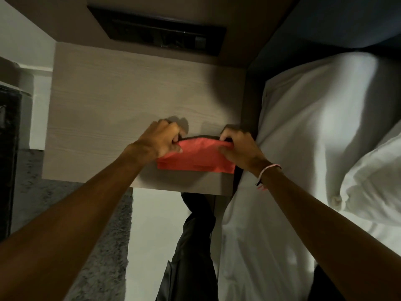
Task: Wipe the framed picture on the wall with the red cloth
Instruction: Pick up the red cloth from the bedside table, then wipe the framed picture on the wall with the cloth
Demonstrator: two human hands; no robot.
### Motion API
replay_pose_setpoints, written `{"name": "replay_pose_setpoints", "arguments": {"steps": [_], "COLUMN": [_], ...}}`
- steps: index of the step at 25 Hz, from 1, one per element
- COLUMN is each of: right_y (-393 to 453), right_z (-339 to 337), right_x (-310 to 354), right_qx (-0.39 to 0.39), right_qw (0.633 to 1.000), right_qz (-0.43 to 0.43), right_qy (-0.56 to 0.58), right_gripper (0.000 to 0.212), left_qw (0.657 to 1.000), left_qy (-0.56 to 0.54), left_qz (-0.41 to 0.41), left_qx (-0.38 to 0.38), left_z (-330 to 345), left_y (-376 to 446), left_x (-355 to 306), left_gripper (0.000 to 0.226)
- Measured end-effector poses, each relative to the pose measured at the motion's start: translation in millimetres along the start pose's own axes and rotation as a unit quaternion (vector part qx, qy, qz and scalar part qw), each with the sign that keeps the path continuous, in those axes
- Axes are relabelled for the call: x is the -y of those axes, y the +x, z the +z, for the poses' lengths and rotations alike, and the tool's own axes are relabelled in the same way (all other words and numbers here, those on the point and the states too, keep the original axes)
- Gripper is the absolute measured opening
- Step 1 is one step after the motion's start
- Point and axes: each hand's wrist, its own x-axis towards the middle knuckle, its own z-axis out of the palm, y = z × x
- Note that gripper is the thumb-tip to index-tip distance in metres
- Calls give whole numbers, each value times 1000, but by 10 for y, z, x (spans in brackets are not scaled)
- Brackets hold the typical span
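Observation:
The red cloth (pixel 196 156) lies folded near the front right of a pale wooden bedside table (pixel 121 105). My left hand (pixel 160 137) pinches the cloth's upper left corner. The upper right corner is pinched by my right hand (pixel 237 148), which wears a pink wristband. Both hands lift the cloth's far edge slightly off the tabletop. No framed picture is visible in the head view.
A dark panel with sockets and switches (pixel 158 29) is set in the wall behind the table. A bed with white sheets and a pillow (pixel 314 137) adjoins the table on the right. Grey carpet (pixel 43 203) covers the floor at left. My dark trouser leg (pixel 193 246) shows below.

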Motion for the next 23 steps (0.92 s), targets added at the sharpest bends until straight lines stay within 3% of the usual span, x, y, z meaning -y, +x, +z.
{"name": "replay_pose_setpoints", "arguments": {"steps": [4,9,12,17,19,23], "right_y": [-270,-836,-1319,-2483,-3053,-4178], "right_z": [-305,-1354,-2216,-3763,-4383,-5493], "right_x": [112,595,922,1335,1474,1683], "right_qx": [2,-104,-161,-300,-362,-486], "right_qw": [997,985,979,945,924,862], "right_qz": [-48,-107,-115,-125,-119,-143], "right_qy": [60,92,56,44,41,28], "right_gripper": [9,26,25,17,13,29], "left_qw": [996,979,959,937,912,845], "left_qy": [-64,-147,-186,-139,-125,-86], "left_qz": [51,138,197,298,357,479], "left_qx": [35,-29,-79,-122,-161,-224], "left_z": [-202,-1083,-1855,-3257,-3764,-4578], "left_y": [-303,-979,-1424,-2236,-2591,-3321], "left_x": [-113,-660,-1227,-2479,-3135,-4469], "left_gripper": [14,5,16,20,12,19]}}
